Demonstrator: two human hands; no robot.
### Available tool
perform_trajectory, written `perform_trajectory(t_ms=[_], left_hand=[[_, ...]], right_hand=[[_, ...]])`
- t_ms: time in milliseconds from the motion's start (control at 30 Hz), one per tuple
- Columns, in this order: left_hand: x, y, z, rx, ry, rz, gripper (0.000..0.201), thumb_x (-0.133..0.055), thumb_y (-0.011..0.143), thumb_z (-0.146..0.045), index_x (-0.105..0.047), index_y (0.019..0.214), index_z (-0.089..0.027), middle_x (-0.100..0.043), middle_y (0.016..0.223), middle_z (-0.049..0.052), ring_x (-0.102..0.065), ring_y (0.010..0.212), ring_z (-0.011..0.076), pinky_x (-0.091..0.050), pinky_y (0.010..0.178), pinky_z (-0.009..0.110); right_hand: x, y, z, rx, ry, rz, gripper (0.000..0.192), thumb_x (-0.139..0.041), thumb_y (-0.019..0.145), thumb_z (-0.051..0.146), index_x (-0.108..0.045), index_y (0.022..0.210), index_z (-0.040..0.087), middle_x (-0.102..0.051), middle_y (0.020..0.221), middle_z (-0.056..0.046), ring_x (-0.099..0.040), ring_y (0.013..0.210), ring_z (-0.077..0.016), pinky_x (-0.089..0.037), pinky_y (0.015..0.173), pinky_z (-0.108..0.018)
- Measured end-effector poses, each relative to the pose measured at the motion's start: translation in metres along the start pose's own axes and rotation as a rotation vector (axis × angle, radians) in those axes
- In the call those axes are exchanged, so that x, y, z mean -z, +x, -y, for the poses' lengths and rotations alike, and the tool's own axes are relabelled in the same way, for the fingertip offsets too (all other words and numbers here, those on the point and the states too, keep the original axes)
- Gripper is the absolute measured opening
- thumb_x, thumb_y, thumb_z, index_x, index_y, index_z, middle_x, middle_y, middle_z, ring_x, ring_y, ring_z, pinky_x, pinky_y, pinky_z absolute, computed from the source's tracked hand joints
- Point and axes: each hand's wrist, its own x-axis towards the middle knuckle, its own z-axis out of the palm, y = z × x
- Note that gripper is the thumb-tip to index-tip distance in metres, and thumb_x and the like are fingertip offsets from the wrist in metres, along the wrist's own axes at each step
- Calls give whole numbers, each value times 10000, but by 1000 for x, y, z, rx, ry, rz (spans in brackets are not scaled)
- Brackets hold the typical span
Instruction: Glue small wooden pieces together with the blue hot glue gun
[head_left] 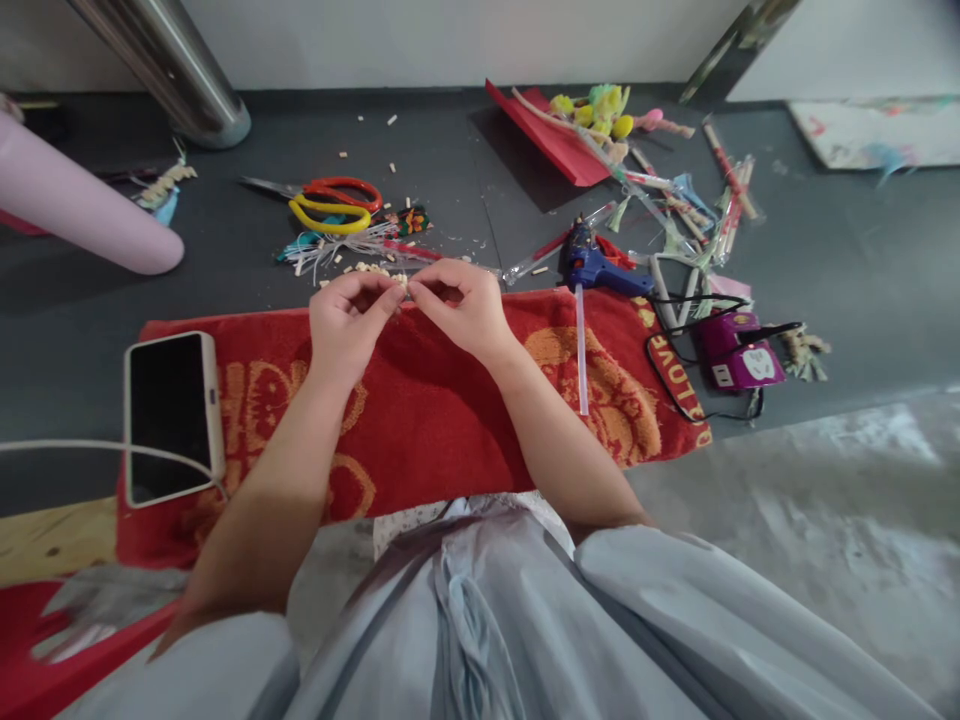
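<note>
Pinching from both sides, the left hand [346, 322] and the right hand [459, 305] meet fingertip to fingertip over the far edge of the red towel [427, 410], closed on a tiny pale piece [403, 287] held between them. What the piece is cannot be told; it is too small. Holding it from both ends probably keeps it steady for fine work, and the towel underneath likely serves as a soft pad on the dark tabletop [862, 270].

Just beyond the towel's far edge lie small pale bits [369, 268] of the same look, close enough to pick from. Farther beyond are red and yellow scissors [334, 203]. Across the towel's right part lies the glue stick of a blue glue gun [596, 265], its body just off the far edge. Right of the towel sits a purple plug block [739, 352] with black cords. On the towel's left end rests a phone [171, 415], screen up, with a white cable. No container shows; the craft straws [697, 215] lie loose beyond the towel's right corner.
</note>
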Motion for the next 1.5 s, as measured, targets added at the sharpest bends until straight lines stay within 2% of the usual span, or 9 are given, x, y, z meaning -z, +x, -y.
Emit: perform_trajectory(t_ms=[267,533,733,900,1000,1200,1367,1500], left_hand=[[-2,-2,-6,0,65,-14,134,-777,723,-312,-723,770,-199,-713,766,4,-649,693,111,-520,681,234],[-4,-3,-2,7,42,-6,125,-780,709,-311,-730,757,-207,-707,721,-1,-636,637,106,-513,618,227],[-6,0,1,129,-113,-37,199,-790,692,-368,-699,741,-198,-674,665,-17,-616,563,84,-532,593,222],[-7,2,-2,193,-139,-47,191,-787,704,-343,-680,756,-193,-658,675,-20,-619,567,84,-536,588,221],[-7,2,-2,177,-128,-43,179,-784,711,-337,-683,754,-196,-665,688,-17,-617,572,84,-531,588,221],[-4,0,1,55,-50,-37,178,-797,693,-343,-709,751,-200,-677,677,-14,-619,581,87,-518,596,222],[-1,-1,5,39,31,0,144,-775,716,-326,-717,761,-202,-685,698,-8,-627,609,94,-505,604,223],[-3,-1,6,40,9,0,154,-784,710,-325,-716,757,-195,-682,691,-6,-627,606,97,-508,605,226]], right_hand=[[-2,0,-1,-41,28,-30,150,-559,825,227,-673,748,167,-672,744,-11,-569,691,-101,-482,674,-238],[0,0,0,-42,14,-41,140,-551,790,195,-639,688,160,-639,707,-9,-523,648,-92,-444,630,-236],[-4,1,-1,-106,102,-8,165,-547,827,243,-654,744,150,-653,734,-11,-557,689,-99,-480,664,-234],[-5,1,-2,-154,192,8,167,-568,825,264,-679,796,142,-666,770,-14,-579,713,-95,-498,665,-228],[-6,1,-2,-169,205,-1,158,-582,815,268,-679,798,145,-666,768,-13,-585,706,-91,-505,664,-224],[-5,1,1,-190,171,-6,125,-589,790,239,-660,752,143,-663,734,-9,-575,675,-89,-498,650,-221],[-3,1,3,-215,174,-10,121,-598,761,238,-657,718,141,-652,708,-7,-557,668,-98,-484,644,-234],[-2,2,2,-202,160,-2,111,-577,758,213,-643,705,140,-642,693,-1,-552,659,-96,-475,634,-231]])
